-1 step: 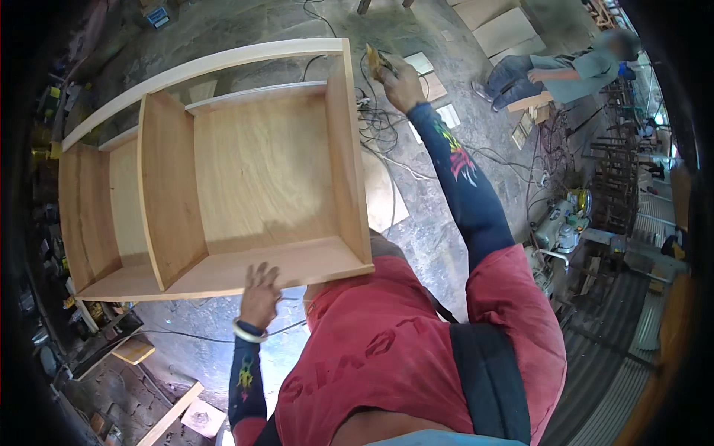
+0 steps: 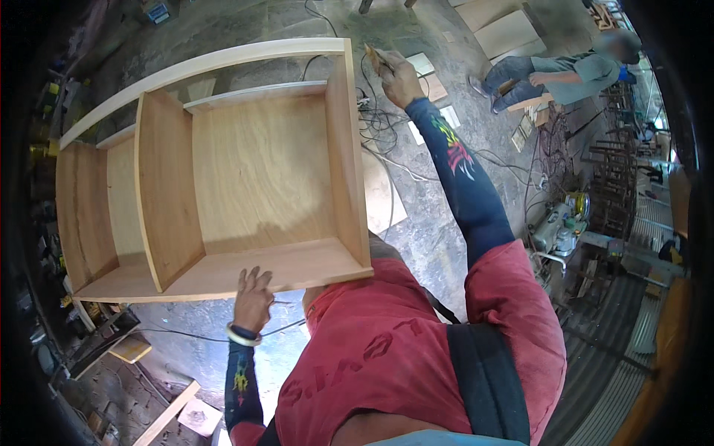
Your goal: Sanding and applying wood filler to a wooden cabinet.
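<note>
A wooden cabinet frame (image 2: 167,193) with a plywood back and an upright divider (image 2: 169,189) fills the left half of the head view, its near side against my body. My left hand (image 2: 253,303) rests at its near edge, fingers apart over the board. A thin dark line shows beside that thumb, too small to name. Beyond the cabinet's right end, my right hand (image 2: 401,82) is raised with fingers closed around a small tan-brown piece (image 2: 374,59) with a darker part. Its kind cannot be made out. The right fingers partly hide it.
Cables (image 2: 381,130) and loose boards (image 2: 425,65) lie on the floor beyond my right hand. A person (image 2: 587,74) sits at the far right. A compressor-like machine (image 2: 554,227) stands at right. Cluttered tools line the left rim.
My left hand has shifted slightly left along the cabinet's near edge. The view has shifted a little, while my right hand keeps hold of the small tan-brown piece.
</note>
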Available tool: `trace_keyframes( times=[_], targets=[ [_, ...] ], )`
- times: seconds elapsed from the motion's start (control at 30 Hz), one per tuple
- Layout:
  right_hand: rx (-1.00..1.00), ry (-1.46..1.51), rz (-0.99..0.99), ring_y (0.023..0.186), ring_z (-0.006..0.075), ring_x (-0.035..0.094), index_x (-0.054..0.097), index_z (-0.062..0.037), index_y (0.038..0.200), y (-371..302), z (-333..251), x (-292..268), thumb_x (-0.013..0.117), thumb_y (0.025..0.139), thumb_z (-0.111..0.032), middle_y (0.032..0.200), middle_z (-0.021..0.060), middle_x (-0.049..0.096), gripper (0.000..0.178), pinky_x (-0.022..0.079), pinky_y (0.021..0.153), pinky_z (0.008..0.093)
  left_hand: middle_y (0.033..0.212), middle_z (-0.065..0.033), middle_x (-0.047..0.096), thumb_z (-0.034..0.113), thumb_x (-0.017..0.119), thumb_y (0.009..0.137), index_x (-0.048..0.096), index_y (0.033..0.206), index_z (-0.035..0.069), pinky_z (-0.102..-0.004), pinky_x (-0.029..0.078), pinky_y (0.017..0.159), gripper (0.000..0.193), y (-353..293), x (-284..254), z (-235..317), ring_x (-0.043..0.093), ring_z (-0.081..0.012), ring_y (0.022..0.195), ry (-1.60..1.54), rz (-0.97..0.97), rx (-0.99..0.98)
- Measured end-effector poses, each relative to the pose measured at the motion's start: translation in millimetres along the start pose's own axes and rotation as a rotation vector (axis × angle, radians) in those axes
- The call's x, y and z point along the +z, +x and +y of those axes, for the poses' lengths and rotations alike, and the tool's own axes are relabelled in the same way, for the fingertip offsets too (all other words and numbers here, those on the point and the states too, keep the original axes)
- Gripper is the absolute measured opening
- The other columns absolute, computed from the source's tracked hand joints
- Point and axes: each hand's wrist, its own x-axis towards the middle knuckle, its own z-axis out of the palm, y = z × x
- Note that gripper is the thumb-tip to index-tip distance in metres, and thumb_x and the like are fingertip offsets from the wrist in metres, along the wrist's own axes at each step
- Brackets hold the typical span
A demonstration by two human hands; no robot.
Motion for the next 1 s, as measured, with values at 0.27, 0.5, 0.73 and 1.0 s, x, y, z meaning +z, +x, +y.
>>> trace_keyframes(
  times=[0.27,0.5,0.73,1.0],
  targets=[
    [-0.233,-0.260,-0.012,0.117,0.0416,0.056,0.063,-0.0086,0.134,93,72,79,0.060,0.083,-0.001,0.125,0.0186,0.061,0.052,0.049,0.099,0.0454,0.127,-0.0124,0.065,0.003,0.071,0.065,0.075,0.069,0.005,-0.0508,0.038,0.108,0.006,3,-10,-1,0.057,-0.0310,0.124,-0.086,0.033,-0.147],
    [-0.081,-0.665,-0.175,0.120,0.0342,0.053,0.068,-0.0226,0.129,56,37,59,0.069,0.070,-0.003,0.125,0.0088,0.061,0.062,0.046,0.094,0.0506,0.130,-0.0105,0.065,0.001,0.073,0.068,0.079,0.079,0.004,-0.0487,0.040,0.106,0.012,5,-15,8,0.057,-0.0317,0.124,-0.197,-0.067,-0.272],
    [-0.031,-0.742,-0.410,0.125,0.0294,0.054,0.070,-0.0336,0.128,99,43,68,0.062,0.084,-0.017,0.130,-0.0038,0.063,0.048,0.045,0.092,0.0642,0.135,-0.0102,0.063,0.000,0.071,0.072,0.076,0.095,-0.001,-0.0470,0.038,0.109,0.024,12,-18,4,0.054,-0.0330,0.125,-0.172,-0.079,-0.291],
    [-0.073,-0.613,-0.307,0.118,0.0387,0.055,0.068,-0.0270,0.131,142,66,68,0.061,0.076,-0.007,0.129,0.0029,0.061,0.059,0.048,0.092,0.0660,0.131,-0.0127,0.063,0.000,0.069,0.072,0.072,0.110,-0.001,-0.0475,0.038,0.108,0.038,8,-7,0,0.054,-0.0339,0.123,-0.186,-0.064,-0.304]
  ],
)
